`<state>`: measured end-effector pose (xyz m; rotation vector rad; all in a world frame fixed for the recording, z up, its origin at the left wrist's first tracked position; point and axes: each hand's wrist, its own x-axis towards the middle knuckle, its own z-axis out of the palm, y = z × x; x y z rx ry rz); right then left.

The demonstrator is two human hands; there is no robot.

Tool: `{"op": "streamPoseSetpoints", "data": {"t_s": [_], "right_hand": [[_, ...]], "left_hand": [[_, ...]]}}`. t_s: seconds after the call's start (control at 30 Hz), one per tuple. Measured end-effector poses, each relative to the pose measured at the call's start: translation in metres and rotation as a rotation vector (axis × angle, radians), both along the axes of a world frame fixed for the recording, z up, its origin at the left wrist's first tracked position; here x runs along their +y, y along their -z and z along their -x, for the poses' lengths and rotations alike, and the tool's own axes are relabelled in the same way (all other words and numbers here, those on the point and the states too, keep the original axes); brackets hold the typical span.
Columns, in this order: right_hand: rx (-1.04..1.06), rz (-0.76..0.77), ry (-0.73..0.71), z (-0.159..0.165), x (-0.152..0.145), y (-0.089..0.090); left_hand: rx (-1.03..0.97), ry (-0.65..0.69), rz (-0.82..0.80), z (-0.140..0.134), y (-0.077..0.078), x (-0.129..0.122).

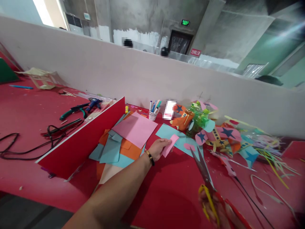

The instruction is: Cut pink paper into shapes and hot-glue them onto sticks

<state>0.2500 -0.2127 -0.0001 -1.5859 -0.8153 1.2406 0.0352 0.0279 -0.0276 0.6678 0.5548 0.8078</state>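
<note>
My left hand [160, 149], with a beaded bracelet at the wrist, pinches a narrow strip of pink paper [170, 145] above the red table. At the lower right my right hand [215, 206] grips the yellow and red handles of a pair of scissors [205, 173]. The scissor blades are apart and point away from me, with their tips close to a small rounded pink paper piece [189, 146]. That piece lies on a light blue sheet [177, 137]. Part of my right hand is cut off by the frame's lower edge.
Left of my hand lie a pink sheet [135, 128] and stacked coloured papers. A red divider [88, 140] stands beyond them. At the back are a pen cup [152, 115] and decorated bottles [200, 119]. A pink glue gun [226, 163] with its cord lies right.
</note>
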Motion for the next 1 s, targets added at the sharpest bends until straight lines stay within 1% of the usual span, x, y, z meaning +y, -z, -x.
{"op": "streamPoseSetpoints", "data": {"t_s": [0.13,0.33,0.6,0.8,1.0], "right_hand": [[0.150,0.000,-0.089,0.027,-0.001,-0.004],[0.339,0.002,-0.178,0.055,0.010,-0.005],[0.457,0.032,-0.233,0.062,0.019,-0.021],[0.496,0.032,-0.254,0.065,0.021,-0.023],[0.518,0.038,-0.269,0.066,0.020,-0.026]], "left_hand": [[-0.055,0.065,-0.032,0.002,-0.004,-0.004],[-0.087,0.086,-0.051,0.003,-0.006,-0.006],[-0.097,0.102,-0.064,0.003,-0.004,-0.005],[-0.083,0.080,-0.070,0.003,-0.006,-0.005],[-0.088,0.091,-0.081,0.003,-0.005,-0.005]]}}
